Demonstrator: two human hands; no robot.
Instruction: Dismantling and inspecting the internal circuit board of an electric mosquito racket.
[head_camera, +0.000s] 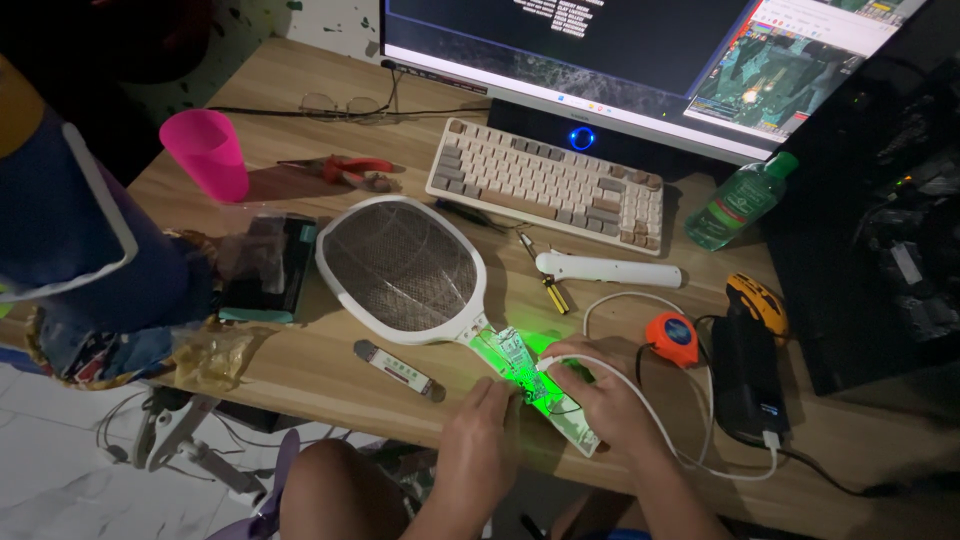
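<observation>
Bench (330, 370) of pale wood carries a monitor (620, 60), a beige keyboard (548, 185), a black power bank (748, 375) and a white electric fly swatter (405, 268) lying flat near the front edge, its mesh head pointing away from the person. Handle cover (608, 269), white, lies apart beside a small screwdriver (548, 285), so the handle stands opened; the exposed circuit board (520, 365) glows green, which suggests it is powered. Reassembly, in my judgement, remains undone. A white cable (650, 420) runs from the power bank across the right wrist to the board. Left hand (478, 430) rests palm down, fingers curled against the handle's near edge, steadying it. Right hand (598, 395) pinches the cable's end at the board; grip closed on it.
</observation>
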